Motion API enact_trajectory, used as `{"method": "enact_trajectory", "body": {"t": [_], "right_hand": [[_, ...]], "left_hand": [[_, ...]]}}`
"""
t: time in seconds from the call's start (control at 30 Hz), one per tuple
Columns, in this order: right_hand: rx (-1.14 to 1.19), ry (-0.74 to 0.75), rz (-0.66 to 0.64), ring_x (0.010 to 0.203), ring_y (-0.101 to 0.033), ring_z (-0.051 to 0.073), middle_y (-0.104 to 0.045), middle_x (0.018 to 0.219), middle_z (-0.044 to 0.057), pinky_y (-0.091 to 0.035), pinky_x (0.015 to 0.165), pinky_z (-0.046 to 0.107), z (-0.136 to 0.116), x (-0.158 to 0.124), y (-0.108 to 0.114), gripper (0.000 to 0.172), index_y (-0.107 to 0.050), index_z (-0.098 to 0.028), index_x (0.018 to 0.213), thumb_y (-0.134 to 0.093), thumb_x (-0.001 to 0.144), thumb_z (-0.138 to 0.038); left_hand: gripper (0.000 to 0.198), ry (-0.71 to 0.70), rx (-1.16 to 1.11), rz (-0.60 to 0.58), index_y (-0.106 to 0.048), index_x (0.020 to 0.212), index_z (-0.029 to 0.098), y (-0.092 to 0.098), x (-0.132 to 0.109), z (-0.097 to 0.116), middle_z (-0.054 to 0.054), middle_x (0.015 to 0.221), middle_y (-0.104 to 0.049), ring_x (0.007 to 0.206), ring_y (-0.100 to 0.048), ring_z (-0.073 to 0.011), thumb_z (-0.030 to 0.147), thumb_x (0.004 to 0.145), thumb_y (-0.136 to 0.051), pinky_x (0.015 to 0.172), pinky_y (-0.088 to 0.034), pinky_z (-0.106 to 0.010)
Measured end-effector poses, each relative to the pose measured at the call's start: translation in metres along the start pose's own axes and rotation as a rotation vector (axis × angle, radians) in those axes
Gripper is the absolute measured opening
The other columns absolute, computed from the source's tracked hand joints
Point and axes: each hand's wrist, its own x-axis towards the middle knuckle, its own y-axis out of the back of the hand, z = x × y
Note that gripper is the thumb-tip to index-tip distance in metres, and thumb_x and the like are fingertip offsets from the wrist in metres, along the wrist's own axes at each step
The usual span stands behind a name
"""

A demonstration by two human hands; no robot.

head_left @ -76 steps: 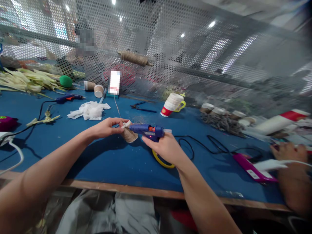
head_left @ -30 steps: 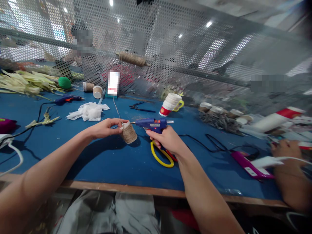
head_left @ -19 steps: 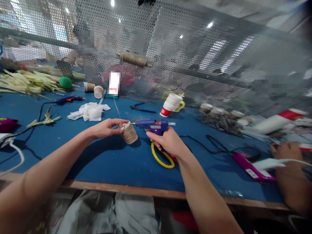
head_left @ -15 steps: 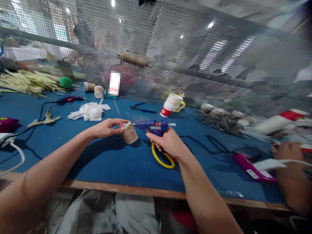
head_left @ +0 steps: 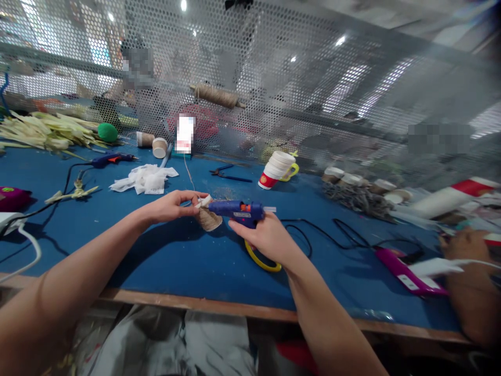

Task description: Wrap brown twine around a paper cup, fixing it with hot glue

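Note:
My left hand (head_left: 174, 204) is closed on the upper rim of a small twine-wrapped cup (head_left: 210, 220), which hangs tilted above the blue table. A strand of twine (head_left: 189, 171) runs from it up toward the back. In my right hand (head_left: 266, 235) is a blue hot glue gun (head_left: 238, 209), a clear glue stick poking from its rear. The gun's nozzle end reaches the white rim of the cup, and the exact contact is hidden. Under my right hand lie scissors with a yellow handle (head_left: 263, 261), partly covered.
White cloth scraps (head_left: 144, 179), pliers (head_left: 230, 175) and stacked paper cups (head_left: 276, 169) lie behind my hands. Another glue gun (head_left: 111, 160) rests at left. At right are a purple power strip (head_left: 407, 271), black cords and another person's hand (head_left: 465, 245). A perforated metal screen (head_left: 266, 62) borders the back.
My right hand has brought the glue gun a little left and lower, its nozzle now over the cup's rim. My left hand holds the cup in nearly the same place.

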Motion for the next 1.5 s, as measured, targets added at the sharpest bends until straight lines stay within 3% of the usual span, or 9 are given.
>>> {"method": "enact_trajectory", "body": {"t": [0.1,0.27,0.6,1.07,1.17,1.27,1.37,1.5], "right_hand": [[-0.01,-0.028,-0.003,0.052,-0.052,0.013,-0.059,0.056,0.0,-0.041,0.054,0.026,0.001,0.0,0.001,0.013,-0.058,-0.017,0.065,-0.054,0.069,-0.028],[0.046,-0.196,-0.027,0.035,-0.043,0.01,-0.045,0.035,-0.003,-0.037,0.043,0.024,0.006,0.001,0.006,0.028,-0.047,-0.018,0.047,-0.052,0.07,-0.033],[0.187,-0.33,-0.024,0.032,-0.041,0.008,-0.042,0.033,-0.004,-0.035,0.038,0.021,0.013,0.007,0.006,0.028,-0.047,-0.017,0.049,-0.055,0.068,-0.036],[0.339,-0.361,-0.036,0.032,-0.039,0.007,-0.041,0.035,-0.005,-0.033,0.036,0.02,0.026,0.012,0.002,0.025,-0.051,-0.015,0.054,-0.057,0.067,-0.035],[0.443,-0.349,-0.022,0.036,-0.041,0.007,-0.045,0.04,-0.005,-0.035,0.039,0.02,0.036,0.019,0.005,0.019,-0.053,-0.014,0.061,-0.059,0.066,-0.031],[0.505,-0.426,0.105,0.044,-0.047,0.008,-0.052,0.05,-0.002,-0.039,0.043,0.02,0.052,0.03,0.009,0.018,-0.054,-0.013,0.065,-0.062,0.062,-0.029],[0.389,-0.517,0.215,0.042,-0.044,0.007,-0.05,0.049,-0.002,-0.037,0.04,0.019,0.071,0.043,0.011,0.018,-0.052,-0.014,0.059,-0.061,0.065,-0.029],[0.319,-0.564,0.197,0.039,-0.042,0.007,-0.049,0.047,-0.001,-0.04,0.041,0.021,0.094,0.058,0.007,0.018,-0.051,-0.013,0.056,-0.059,0.067,-0.024]], "left_hand": [[0.015,-0.001,0.004,-0.002,-0.049,0.071,0.013,0.0,0.0,0.0,-0.01,0.127,-0.043,0.119,-0.036,-0.0199,0.026,0.077,-0.049,0.096,-0.028,-0.033],[0.017,-0.002,0.001,-0.01,-0.048,0.07,0.013,-0.001,0.0,0.001,-0.011,0.129,-0.041,0.119,-0.037,-0.0207,0.029,0.077,-0.048,0.095,-0.029,-0.033],[0.017,-0.005,0.035,-0.014,-0.049,0.071,0.013,0.0,0.0,0.003,-0.012,0.126,-0.044,0.121,-0.035,-0.0201,0.029,0.078,-0.048,0.095,-0.029,-0.033],[0.022,0.015,0.024,-0.005,-0.05,0.07,0.013,0.0,0.0,0.002,-0.011,0.129,-0.041,0.12,-0.036,-0.021,0.034,0.077,-0.048,0.095,-0.03,-0.034],[0.022,0.005,0.026,-0.016,-0.05,0.071,0.013,0.0,0.0,0.001,-0.011,0.128,-0.042,0.12,-0.035,-0.0213,0.034,0.077,-0.048,0.095,-0.029,-0.033],[0.022,-0.003,0.034,-0.019,-0.05,0.071,0.013,0.001,0.0,0.001,-0.011,0.129,-0.041,0.118,-0.037,-0.0215,0.034,0.077,-0.049,0.095,-0.029,-0.034],[0.021,-0.008,0.035,-0.022,-0.049,0.072,0.013,0.001,-0.001,0.002,-0.012,0.129,-0.04,0.117,-0.038,-0.0218,0.033,0.077,-0.048,0.094,-0.029,-0.034],[0.021,-0.009,0.05,-0.022,-0.049,0.071,0.013,0.0,-0.002,0.004,-0.011,0.129,-0.04,0.116,-0.039,-0.022,0.033,0.078,-0.047,0.093,-0.03,-0.034]]}}
